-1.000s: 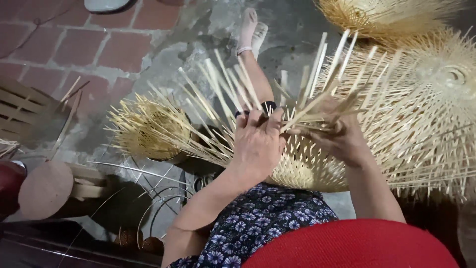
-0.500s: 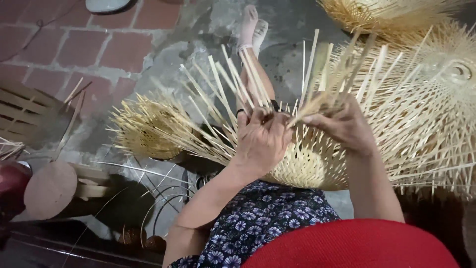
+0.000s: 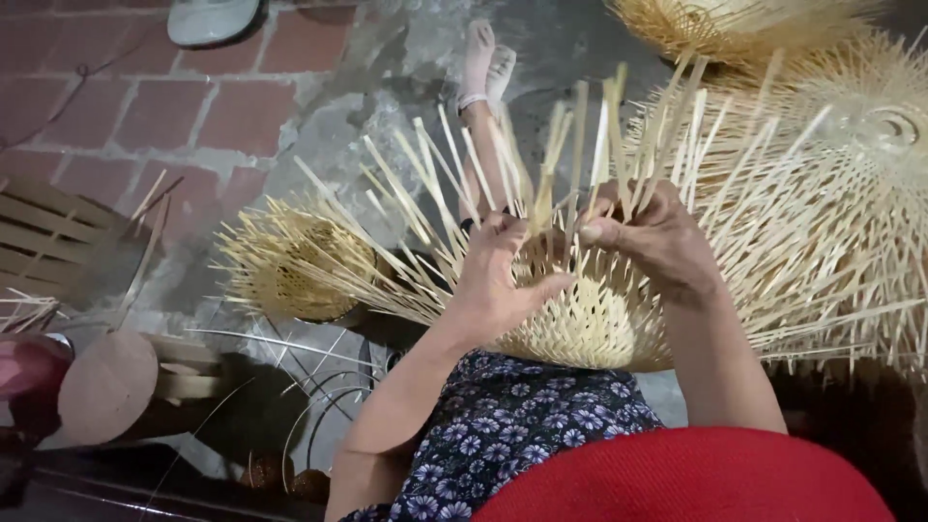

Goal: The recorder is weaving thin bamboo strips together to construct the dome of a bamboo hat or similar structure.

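Both hands worked at the rim of a half-woven bamboo basket resting on the person's lap. The right hand pinched one upright bamboo strip between thumb and fingers, while the left hand pressed against the weave just beside it, fingers curled among the loose strips. Beyond the left hand, a smaller unfinished basket lay on the concrete floor. Beyond the right hand, more bristling baskets were piled close. Past the strips, a bare foot stretched out.
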